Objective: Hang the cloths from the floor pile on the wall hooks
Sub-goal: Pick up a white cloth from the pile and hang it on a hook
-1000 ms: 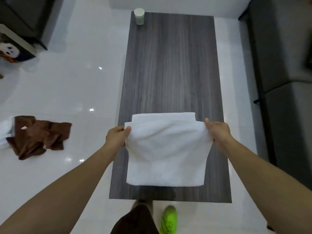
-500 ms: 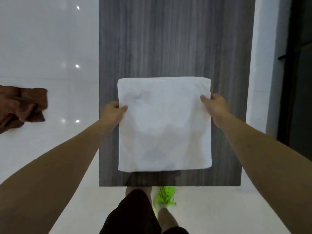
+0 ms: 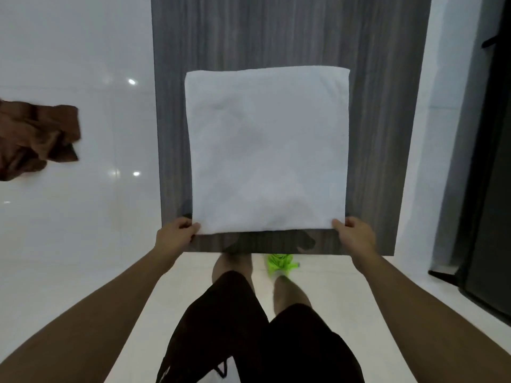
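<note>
A white cloth (image 3: 266, 150), folded into a neat square, lies flat on the near end of a dark grey wooden table (image 3: 381, 134). My left hand (image 3: 175, 234) pinches the cloth's near left corner. My right hand (image 3: 352, 234) pinches its near right corner. Both hands sit at the table's front edge. A crumpled brown cloth (image 3: 36, 136) lies on the white floor to the left. No wall hooks are in view.
A glossy white tiled floor (image 3: 74, 51) surrounds the table. A dark sofa or cabinet (image 3: 489, 161) stands along the right side. My legs in black shorts and a bright green shoe (image 3: 279, 262) are just below the table's front edge.
The cloth went from partly folded to a flat square on the table. My hands slid from its side edges down to its near corners. The view tilted downwards.
</note>
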The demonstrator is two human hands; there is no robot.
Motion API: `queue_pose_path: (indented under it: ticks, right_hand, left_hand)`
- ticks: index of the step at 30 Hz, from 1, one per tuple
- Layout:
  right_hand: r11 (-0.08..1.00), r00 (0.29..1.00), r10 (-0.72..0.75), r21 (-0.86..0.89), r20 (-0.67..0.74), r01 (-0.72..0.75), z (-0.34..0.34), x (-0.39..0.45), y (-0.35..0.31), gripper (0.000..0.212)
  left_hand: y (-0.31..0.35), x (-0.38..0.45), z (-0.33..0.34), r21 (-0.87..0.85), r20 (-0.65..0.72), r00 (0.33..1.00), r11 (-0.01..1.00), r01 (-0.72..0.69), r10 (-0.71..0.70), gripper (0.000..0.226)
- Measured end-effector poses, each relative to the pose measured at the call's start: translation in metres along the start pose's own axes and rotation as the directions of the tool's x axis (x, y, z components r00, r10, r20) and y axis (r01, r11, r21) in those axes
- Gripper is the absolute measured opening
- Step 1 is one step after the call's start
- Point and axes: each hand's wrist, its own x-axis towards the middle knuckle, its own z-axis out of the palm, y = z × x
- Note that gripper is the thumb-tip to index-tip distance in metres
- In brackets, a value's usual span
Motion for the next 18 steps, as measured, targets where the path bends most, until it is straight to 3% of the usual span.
queue_pose_path:
  ticks: [4,8,14,18]
  right_hand:
    - [0.968,0.998,0.055,0.242,0.031,-0.061,0.006,-0.003,0.028,0.02]
    - [0.834,0.991,0.096,0.535,0.097,-0.134,0.0,-0.012,0.042,0.011]
    - [0.743,0.99,0.115,0.655,0.08,-0.139,-0.015,-0.036,0.065,0.008]
    - [0.747,0.992,0.08,0.653,0.094,-0.122,-0.026,-0.052,0.076,0.011]
  left_hand:
    - [-0.023,-0.015,0.017,-0.204,-0.09,0.994,0.978,0.047,-0.067,0.017]
    - [-0.037,-0.041,0.037,-0.448,-0.037,0.99,0.888,0.107,-0.138,0.028]
    - [-0.056,-0.092,0.056,-0.633,-0.055,0.994,0.773,0.041,-0.098,0.018]
    - [-0.073,-0.119,0.059,-0.679,-0.036,0.995,0.733,0.044,-0.093,0.021]
